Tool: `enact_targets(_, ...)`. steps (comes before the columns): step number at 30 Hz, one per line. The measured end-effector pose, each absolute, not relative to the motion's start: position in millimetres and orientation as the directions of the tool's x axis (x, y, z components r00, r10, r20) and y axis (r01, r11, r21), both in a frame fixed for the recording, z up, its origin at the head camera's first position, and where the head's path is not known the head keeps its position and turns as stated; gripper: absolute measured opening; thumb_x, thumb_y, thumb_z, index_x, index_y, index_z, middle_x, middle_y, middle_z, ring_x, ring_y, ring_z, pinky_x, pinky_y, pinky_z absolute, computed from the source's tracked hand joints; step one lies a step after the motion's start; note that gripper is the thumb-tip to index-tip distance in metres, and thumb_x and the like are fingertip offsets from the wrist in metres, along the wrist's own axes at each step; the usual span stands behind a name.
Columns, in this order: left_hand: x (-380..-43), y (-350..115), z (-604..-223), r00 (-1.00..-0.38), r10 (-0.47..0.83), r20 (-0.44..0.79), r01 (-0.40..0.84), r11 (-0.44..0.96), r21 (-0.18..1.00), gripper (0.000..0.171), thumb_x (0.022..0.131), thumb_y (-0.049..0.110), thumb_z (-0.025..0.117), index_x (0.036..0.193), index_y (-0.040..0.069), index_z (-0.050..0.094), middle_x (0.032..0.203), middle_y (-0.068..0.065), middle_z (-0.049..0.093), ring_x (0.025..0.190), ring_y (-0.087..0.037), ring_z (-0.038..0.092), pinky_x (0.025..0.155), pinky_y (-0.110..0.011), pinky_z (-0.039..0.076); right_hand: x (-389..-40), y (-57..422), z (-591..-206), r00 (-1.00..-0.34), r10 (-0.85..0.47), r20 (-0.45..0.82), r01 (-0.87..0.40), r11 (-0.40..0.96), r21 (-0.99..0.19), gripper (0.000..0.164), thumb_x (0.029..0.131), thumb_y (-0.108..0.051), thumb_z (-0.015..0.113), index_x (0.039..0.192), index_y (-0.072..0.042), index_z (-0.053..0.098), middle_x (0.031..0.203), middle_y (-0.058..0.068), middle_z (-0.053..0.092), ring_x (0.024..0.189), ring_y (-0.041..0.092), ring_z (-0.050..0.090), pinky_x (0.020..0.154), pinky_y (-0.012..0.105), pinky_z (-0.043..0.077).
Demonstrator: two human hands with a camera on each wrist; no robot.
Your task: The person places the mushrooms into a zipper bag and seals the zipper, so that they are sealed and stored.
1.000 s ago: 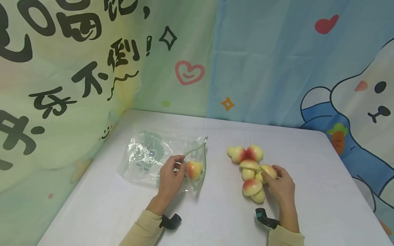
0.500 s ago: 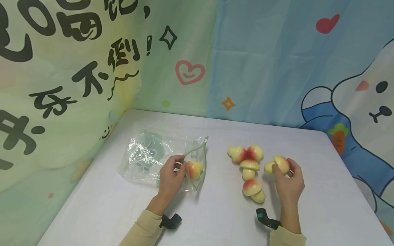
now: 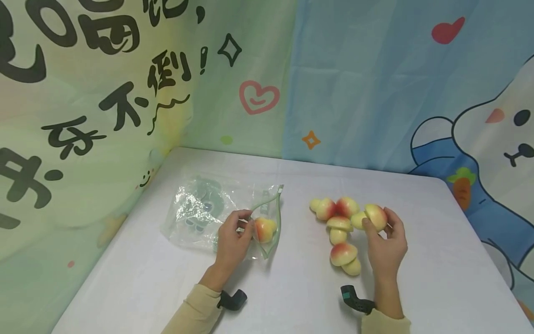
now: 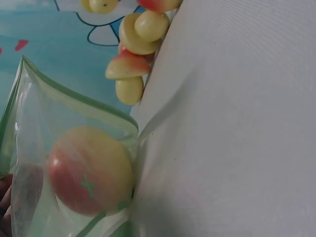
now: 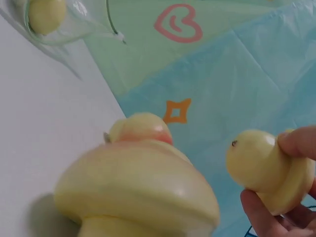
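Observation:
My left hand (image 3: 234,236) pinches the rim of a clear zip bag (image 3: 238,192), whose green-edged mouth gapes to the right. Inside, just behind that mouth, lies a red-and-yellow toy mushroom (image 3: 264,230); the left wrist view shows its round cap (image 4: 91,170) through the plastic. Right of the bag, my right hand (image 3: 388,248) grips another toy mushroom (image 3: 375,217) by its cap between thumb and fingers, stem pointing left. In the right wrist view this held mushroom (image 5: 254,160) appears off the table.
Several more mushrooms lie loosely grouped left of my right hand: a pair at the back (image 3: 325,208), a pale one (image 3: 339,227) in the middle and a red-capped one (image 3: 344,255) in front. A printed curtain (image 3: 359,93) hangs behind the white table (image 3: 300,287).
My right hand has taken its mushroom out of the group, moved right with it, then slightly back left and farther from me. The left hand and bag have stayed put.

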State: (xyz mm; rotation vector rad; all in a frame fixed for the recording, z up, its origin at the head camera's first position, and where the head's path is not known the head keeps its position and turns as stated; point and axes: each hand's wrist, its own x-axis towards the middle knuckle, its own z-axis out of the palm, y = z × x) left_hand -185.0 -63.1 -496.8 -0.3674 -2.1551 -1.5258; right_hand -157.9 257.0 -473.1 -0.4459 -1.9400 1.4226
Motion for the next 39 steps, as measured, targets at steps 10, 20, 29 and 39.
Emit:
enact_targets(10, -185.6, -63.9, -496.8, -0.852, -0.044, 0.522, 0.482, 0.327, 0.813, 0.020, 0.087, -0.004, 0.064, 0.106, 0.000, 0.063, 0.097, -0.014, 0.066, 0.072, -0.018, 0.066, 0.053, -0.021, 0.053, -158.1, 235.8, -467.3, -0.832, 0.428, 0.353, -0.226, 0.320, -0.920, 0.053, 0.083, 0.003, 0.073, 0.133, -0.002, 0.056, 0.130, 0.007, 0.059, 0.107, 0.007, 0.056, 0.074, 0.010, 0.051)
enact_targets(20, -181.3, -59.5, -488.0, -0.838, -0.052, 0.543, 0.500, 0.326, 0.803, 0.025, 0.081, -0.015, 0.064, 0.104, -0.006, 0.062, 0.094, -0.021, 0.066, 0.069, -0.029, 0.066, 0.050, -0.026, 0.053, -157.5, 214.7, -470.5, -0.889, 0.292, 0.352, -0.290, 0.235, -0.928, 0.062, 0.078, 0.010, 0.075, 0.135, -0.004, 0.054, 0.137, 0.013, 0.055, 0.120, 0.008, 0.054, 0.076, 0.015, 0.054)
enact_targets(29, -166.8, -57.3, -455.8, -0.822, -0.029, 0.569, 0.533, 0.310, 0.787, 0.023, 0.082, -0.016, 0.064, 0.104, -0.010, 0.061, 0.094, -0.025, 0.064, 0.071, -0.033, 0.066, 0.053, -0.029, 0.055, -159.9, 180.8, -474.6, -0.903, 0.170, 0.395, -0.352, 0.233, -0.906, 0.063, 0.074, 0.012, 0.077, 0.132, 0.001, 0.055, 0.135, 0.014, 0.055, 0.123, 0.019, 0.055, 0.079, 0.020, 0.055)
enact_targets(39, -166.3, -55.4, -459.7, -0.837, -0.012, 0.547, 0.518, 0.301, 0.801, 0.022, 0.082, -0.014, 0.064, 0.104, -0.010, 0.061, 0.095, -0.025, 0.065, 0.072, -0.031, 0.066, 0.053, -0.027, 0.055, -163.7, 146.6, -492.8, -0.958, 0.077, 0.275, -0.231, 0.361, -0.904, 0.059, 0.078, 0.000, 0.080, 0.132, -0.002, 0.056, 0.131, 0.013, 0.058, 0.118, 0.026, 0.057, 0.078, 0.021, 0.056)
